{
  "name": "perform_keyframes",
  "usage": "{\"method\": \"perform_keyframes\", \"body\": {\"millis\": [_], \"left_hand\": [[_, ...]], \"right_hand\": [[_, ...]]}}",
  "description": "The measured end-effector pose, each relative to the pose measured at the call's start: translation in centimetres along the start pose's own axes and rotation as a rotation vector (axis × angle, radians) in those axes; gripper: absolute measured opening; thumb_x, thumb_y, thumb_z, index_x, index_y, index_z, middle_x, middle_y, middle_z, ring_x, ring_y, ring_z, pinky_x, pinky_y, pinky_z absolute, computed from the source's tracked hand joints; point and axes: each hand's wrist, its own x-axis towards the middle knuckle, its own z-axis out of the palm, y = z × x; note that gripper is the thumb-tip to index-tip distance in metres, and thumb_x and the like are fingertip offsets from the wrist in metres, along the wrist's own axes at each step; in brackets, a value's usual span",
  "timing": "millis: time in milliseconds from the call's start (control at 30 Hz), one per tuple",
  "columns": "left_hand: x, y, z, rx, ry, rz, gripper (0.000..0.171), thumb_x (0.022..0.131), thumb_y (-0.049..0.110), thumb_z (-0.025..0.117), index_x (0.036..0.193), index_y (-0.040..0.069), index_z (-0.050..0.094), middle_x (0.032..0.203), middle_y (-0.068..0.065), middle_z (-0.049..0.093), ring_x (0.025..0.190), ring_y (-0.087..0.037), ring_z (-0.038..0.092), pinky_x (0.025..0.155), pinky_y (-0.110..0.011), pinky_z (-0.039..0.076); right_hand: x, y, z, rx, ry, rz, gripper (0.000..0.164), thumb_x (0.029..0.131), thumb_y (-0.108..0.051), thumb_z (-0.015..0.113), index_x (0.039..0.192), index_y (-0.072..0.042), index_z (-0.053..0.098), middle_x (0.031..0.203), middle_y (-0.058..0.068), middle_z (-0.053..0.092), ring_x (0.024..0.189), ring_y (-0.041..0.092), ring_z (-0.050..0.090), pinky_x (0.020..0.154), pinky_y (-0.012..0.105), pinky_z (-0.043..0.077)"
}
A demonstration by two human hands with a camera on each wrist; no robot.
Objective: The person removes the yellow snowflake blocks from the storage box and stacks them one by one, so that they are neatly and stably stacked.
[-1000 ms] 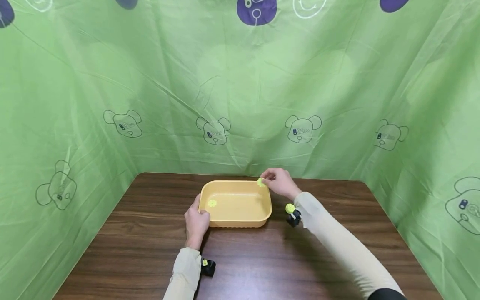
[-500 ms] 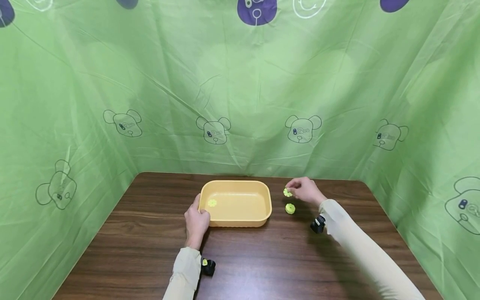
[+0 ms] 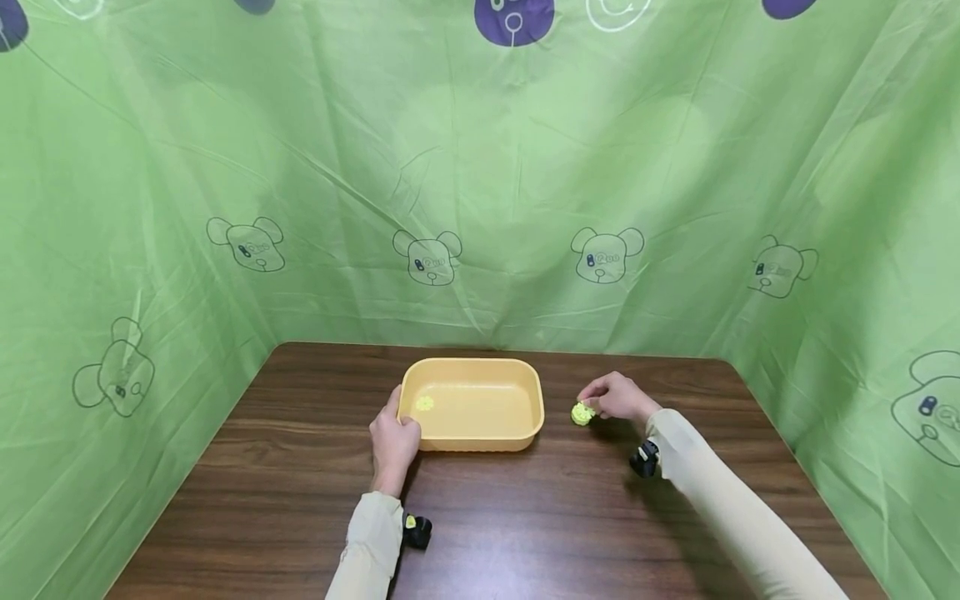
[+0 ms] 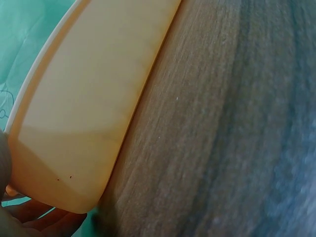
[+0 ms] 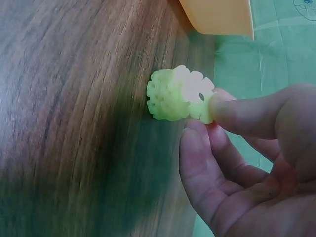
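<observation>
A shallow orange-yellow plastic basin stands on the table, and my left hand grips its left end, thumb over the rim. In the left wrist view the fingers curl under the basin wall. To the basin's right, my right hand pinches a lime-green notched plastic disc between thumb and fingertips. That disc sits right at the top of a short stack of similar discs, overlapping it. One more flower-shaped disc lies flat inside the basin, toward its left end.
The dark wood-grain table ends at the back against a green curtain printed with bear faces. Similar green cloth hangs on both sides. A small black camera is strapped to the right wrist, another to the left.
With the disc pinched, my right hand has moved from the basin's far right corner out to the right, then down and nearer to the stack. The left hand keeps its grip on the basin.
</observation>
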Motion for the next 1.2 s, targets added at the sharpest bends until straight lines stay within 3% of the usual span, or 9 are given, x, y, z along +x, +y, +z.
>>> {"method": "perform_keyframes", "body": {"millis": [200, 500, 933, 1200], "left_hand": [[0.1, 0.0, 0.0, 0.006, 0.000, 0.001, 0.064, 0.086, 0.001, 0.047, 0.149, 0.009, 0.052, 0.139, -0.027, 0.059, 0.127, -0.044, 0.056, 0.102, -0.055, 0.047], [0.2, 0.2, 0.0, 0.009, 0.007, 0.011, 0.064, 0.085, 0.001, 0.048, 0.148, 0.008, 0.052, 0.139, -0.027, 0.059, 0.127, -0.044, 0.056, 0.103, -0.055, 0.047], [0.2, 0.1, 0.0, 0.004, 0.006, 0.013, 0.063, 0.086, 0.001, 0.048, 0.149, 0.008, 0.052, 0.136, -0.030, 0.060, 0.126, -0.045, 0.057, 0.103, -0.055, 0.047], [0.2, 0.0, 0.1, 0.007, 0.011, 0.013, 0.063, 0.086, 0.001, 0.048, 0.149, 0.008, 0.052, 0.136, -0.029, 0.060, 0.126, -0.045, 0.057, 0.102, -0.056, 0.047]], "right_hand": [[0.3, 0.3, 0.4, 0.008, 0.015, -0.006, 0.014, 0.092, -0.005, 0.069, 0.100, 0.003, 0.077, 0.079, 0.007, 0.071, 0.067, 0.014, 0.061, 0.063, 0.031, 0.055], [0.6, 0.6, 0.8, -0.159, 0.085, -0.065, 0.015, 0.093, -0.012, 0.071, 0.102, -0.003, 0.078, 0.094, 0.007, 0.077, 0.087, 0.016, 0.063, 0.074, 0.029, 0.047], [0.3, 0.8, 1.0, -0.185, 0.086, -0.060, 0.016, 0.092, -0.015, 0.070, 0.102, -0.004, 0.077, 0.089, 0.004, 0.075, 0.079, 0.013, 0.059, 0.072, 0.030, 0.047], [0.0, 0.2, 1.3, -0.290, 0.013, -0.112, 0.044, 0.082, -0.026, 0.082, 0.115, -0.001, 0.068, 0.092, 0.007, 0.073, 0.085, 0.021, 0.065, 0.081, 0.041, 0.052]]}}
